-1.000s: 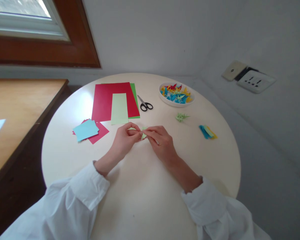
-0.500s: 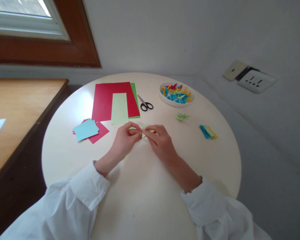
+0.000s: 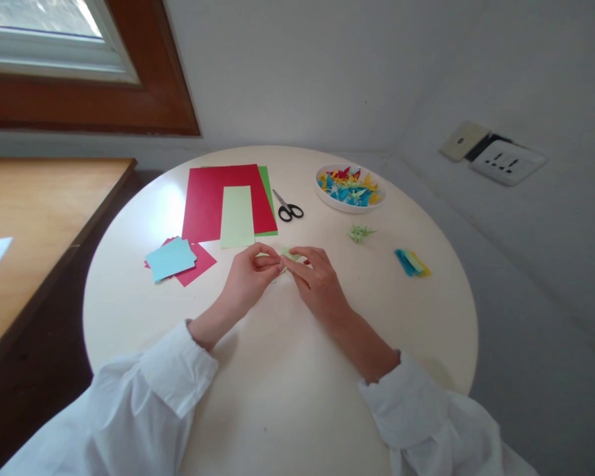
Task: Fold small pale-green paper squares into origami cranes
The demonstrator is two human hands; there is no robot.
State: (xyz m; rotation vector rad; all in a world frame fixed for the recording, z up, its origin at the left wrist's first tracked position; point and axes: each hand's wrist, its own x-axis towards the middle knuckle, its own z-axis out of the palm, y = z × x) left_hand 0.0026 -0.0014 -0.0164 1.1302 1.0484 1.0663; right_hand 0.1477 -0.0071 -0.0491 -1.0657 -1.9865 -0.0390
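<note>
My left hand [image 3: 250, 277] and my right hand [image 3: 315, 281] meet at the middle of the round cream table [image 3: 277, 390]. Both pinch a small folded piece of light green paper [image 3: 288, 254], most of it hidden by the fingers. Its top edge shows just above my right fingers. Just beyond my hands lies a light green paper strip [image 3: 237, 215] on a red sheet [image 3: 205, 198].
Black scissors [image 3: 287, 206] lie past the sheets. A white bowl [image 3: 350, 186] holds several folded coloured paper pieces. A small green folded figure [image 3: 359, 232] and a blue-yellow paper stack [image 3: 411, 262] sit to the right. Blue and red squares [image 3: 173, 259] lie left. A wooden ledge [image 3: 34, 218] runs alongside.
The green paper has sunk lower between my fingers and the fingertips of both hands have shifted slightly on it. Both hands stay in the same place.
</note>
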